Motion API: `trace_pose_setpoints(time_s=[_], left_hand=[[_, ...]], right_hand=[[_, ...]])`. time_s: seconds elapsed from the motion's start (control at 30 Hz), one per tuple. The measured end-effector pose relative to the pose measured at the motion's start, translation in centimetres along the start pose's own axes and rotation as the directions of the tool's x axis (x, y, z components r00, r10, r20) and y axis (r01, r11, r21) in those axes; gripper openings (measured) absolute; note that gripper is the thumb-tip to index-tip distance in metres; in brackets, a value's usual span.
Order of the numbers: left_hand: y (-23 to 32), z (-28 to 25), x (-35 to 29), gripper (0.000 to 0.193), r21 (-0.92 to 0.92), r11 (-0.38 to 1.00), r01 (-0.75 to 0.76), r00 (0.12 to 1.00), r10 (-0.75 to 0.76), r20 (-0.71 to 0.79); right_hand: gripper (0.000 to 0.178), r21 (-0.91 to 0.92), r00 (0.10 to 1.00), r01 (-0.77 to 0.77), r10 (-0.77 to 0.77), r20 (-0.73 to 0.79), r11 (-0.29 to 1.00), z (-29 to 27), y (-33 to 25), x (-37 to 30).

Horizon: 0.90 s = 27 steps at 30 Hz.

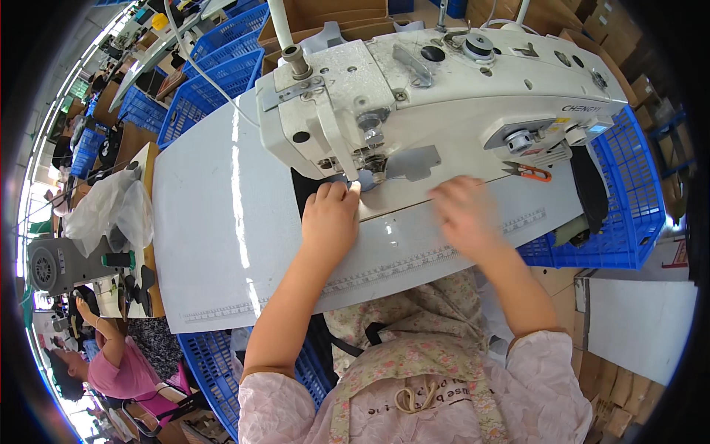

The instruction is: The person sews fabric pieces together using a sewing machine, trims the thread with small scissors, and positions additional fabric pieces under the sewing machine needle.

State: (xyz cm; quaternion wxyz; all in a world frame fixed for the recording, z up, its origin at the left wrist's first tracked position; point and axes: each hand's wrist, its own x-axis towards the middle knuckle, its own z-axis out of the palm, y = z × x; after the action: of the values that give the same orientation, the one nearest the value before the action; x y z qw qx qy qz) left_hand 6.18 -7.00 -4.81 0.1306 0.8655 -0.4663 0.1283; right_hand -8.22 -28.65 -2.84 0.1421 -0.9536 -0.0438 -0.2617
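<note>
A white sewing machine (444, 96) stands across the far side of a pale grey table (200, 214). My left hand (329, 218) is just below its needle area, fingers bent and pressed together. Whatever they grip is hidden. A black, flat piece (305, 189) shows beside these fingers, under the machine's head; its material is hard to make out. My right hand (464, 214) is over the table in front of the machine arm, its fingers smeared by motion. Orange-handled thread snips (531, 172) lie beyond it, near the machine's right end.
A printed ruler scale (399, 263) runs along the table's near edge. Blue plastic crates stand at the right (629, 192), the far left (214, 81) and below the table's left corner (222, 370). Dark pieces (589, 192) hang over the right edge. A co-worker (122, 362) sits at the left.
</note>
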Motion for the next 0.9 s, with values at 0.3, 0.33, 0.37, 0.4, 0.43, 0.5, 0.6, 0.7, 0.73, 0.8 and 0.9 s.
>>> trace_pose_setpoints(time_s=[0.3,0.33,0.37,0.4,0.43,0.5,0.6,0.7,0.73,0.8,0.9], left_hand=[[3.0,-0.3,2.2,0.043,-0.077,0.994,0.077,0.991,-0.084,-0.105],[3.2,-0.2,2.7,0.043,-0.078,0.995,0.067,0.991,-0.075,-0.106],[3.5,-0.1,3.2,0.034,-0.013,0.998,0.054,0.988,-0.055,-0.143],[3.7,0.0,3.6,0.030,0.053,0.998,0.043,0.983,-0.033,-0.179],[3.7,0.1,3.7,0.030,0.054,0.998,0.036,0.983,-0.026,-0.180],[3.8,0.5,3.9,0.025,0.104,0.991,0.083,0.993,-0.073,-0.093],[3.9,0.3,4.0,0.027,0.111,0.990,0.082,0.991,-0.069,-0.115],[3.8,-0.1,3.6,0.023,0.059,0.996,0.065,0.984,-0.055,-0.169],[3.8,-0.3,3.5,0.023,0.059,0.996,0.061,0.985,-0.050,-0.168],[3.7,-0.6,3.3,0.020,0.054,0.998,0.037,0.988,-0.029,-0.153],[3.5,-0.2,3.1,0.019,0.028,0.996,0.082,0.992,-0.079,-0.102]], right_hand=[[0.042,-0.532,0.915,-0.380,0.394,-0.092,0.757,-3.6,9.5,-6.2],[0.042,-0.533,0.912,-0.387,0.398,-0.100,0.752,-3.7,9.9,-6.5],[0.044,-0.535,0.905,-0.394,0.417,-0.084,0.747,-3.6,10.4,-6.7],[0.047,-0.536,0.897,-0.401,0.436,-0.068,0.743,-3.6,10.8,-6.8],[0.047,-0.536,0.896,-0.407,0.439,-0.073,0.740,-3.7,11.3,-7.0],[0.049,-0.476,0.854,-0.474,0.518,-0.045,0.741,-3.8,11.9,-7.3],[0.044,-0.438,0.815,-0.538,0.577,-0.051,0.720,-4.4,11.9,-7.4],[0.033,-0.331,0.801,-0.567,0.599,-0.004,0.755,-5.4,12.3,-7.4],[0.033,-0.330,0.798,-0.570,0.602,-0.007,0.752,-5.6,12.3,-7.4],[0.019,-0.271,0.801,-0.561,0.595,0.061,0.782,-5.9,12.1,-7.2],[0.012,-0.103,0.854,-0.515,0.520,0.027,0.851,-5.2,9.8,-6.4]])
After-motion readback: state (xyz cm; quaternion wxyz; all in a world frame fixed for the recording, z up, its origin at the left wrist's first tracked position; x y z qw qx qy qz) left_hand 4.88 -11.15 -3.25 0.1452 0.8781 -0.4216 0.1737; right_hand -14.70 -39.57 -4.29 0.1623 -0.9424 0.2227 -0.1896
